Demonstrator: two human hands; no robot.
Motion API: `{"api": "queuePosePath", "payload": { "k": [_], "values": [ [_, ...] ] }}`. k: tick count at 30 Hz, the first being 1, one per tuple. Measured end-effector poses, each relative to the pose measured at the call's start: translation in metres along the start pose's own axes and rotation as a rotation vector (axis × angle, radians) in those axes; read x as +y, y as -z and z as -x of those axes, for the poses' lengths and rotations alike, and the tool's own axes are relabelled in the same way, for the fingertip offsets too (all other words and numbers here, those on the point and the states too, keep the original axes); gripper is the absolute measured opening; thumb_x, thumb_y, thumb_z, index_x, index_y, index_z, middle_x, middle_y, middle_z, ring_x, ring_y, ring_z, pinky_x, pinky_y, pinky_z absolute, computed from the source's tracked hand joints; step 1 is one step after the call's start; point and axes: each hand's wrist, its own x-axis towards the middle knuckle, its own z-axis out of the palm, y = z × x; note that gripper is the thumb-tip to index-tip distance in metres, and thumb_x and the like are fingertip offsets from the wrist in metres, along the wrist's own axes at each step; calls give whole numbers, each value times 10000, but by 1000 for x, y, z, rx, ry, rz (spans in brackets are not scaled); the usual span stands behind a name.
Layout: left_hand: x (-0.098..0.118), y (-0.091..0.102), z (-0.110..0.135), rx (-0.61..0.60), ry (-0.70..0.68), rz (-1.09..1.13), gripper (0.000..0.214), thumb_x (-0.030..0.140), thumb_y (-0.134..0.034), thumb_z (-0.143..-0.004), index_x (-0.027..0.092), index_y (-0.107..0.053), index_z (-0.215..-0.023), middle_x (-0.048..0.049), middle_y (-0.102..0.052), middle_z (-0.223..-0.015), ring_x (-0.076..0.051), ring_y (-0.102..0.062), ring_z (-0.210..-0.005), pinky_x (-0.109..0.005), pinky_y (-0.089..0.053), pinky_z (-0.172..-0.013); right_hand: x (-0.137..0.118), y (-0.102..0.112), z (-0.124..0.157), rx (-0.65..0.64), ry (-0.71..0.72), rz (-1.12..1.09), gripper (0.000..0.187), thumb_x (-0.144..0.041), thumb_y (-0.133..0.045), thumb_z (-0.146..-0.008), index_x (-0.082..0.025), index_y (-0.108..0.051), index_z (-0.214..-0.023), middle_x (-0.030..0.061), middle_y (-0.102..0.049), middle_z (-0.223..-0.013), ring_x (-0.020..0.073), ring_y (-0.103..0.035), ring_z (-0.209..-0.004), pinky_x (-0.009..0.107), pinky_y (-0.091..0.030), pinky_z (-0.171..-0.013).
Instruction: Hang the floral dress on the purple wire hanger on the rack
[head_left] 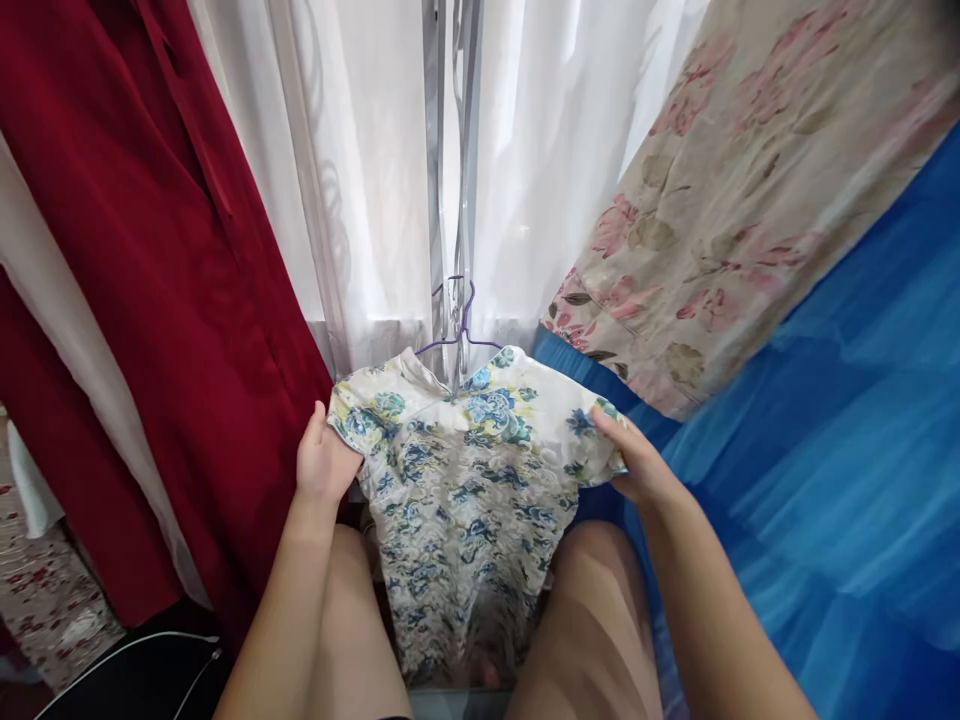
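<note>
A white short-sleeved dress point(465, 480) with blue and green flowers hangs in front of me on a purple wire hanger point(466, 338). Its hem drops between my knees, where it grows dim. My left hand point(327, 458) is at the cuff of the sleeve on the left, thumb up along the edge, with most fingers behind the cloth. On the opposite side my right hand point(628, 455) grips the other sleeve, its thumb lying on the front of the fabric. Both sleeves are spread outward between the hands.
Dark red curtains point(217, 300) hang on the left and white sheer curtains point(375, 150) behind the dress. A beige flowered cloth point(697, 230) and bright blue fabric point(825, 450) hang at the right. A black item with a pale cord point(135, 665) sits at lower left.
</note>
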Motion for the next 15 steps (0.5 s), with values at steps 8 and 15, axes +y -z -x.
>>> {"api": "queuePosePath", "payload": {
  "k": [8,15],
  "values": [
    [33,-30,-13,197,-542,-368,681,388,-622,-903,339,-320,-1511,-40,-320,-1603,-250,-304,-1475,-422,-287,-1202,-32,-24,4,72,100,-129,663,-683,-445,-902,-171,-622,-1285,135,-775,-985,335,-747,-924,456,-620,-825],
    [34,-49,8,72,-853,-1207,1064,267,-802,-733,323,-152,-1574,-31,20,-1671,-333,65,-1526,-496,71,-1233,-16,-56,58,415,142,-231,606,-628,-409,-951,-221,-550,-1377,116,-760,-1059,336,-737,-939,447,-620,-770]
  ]
}}
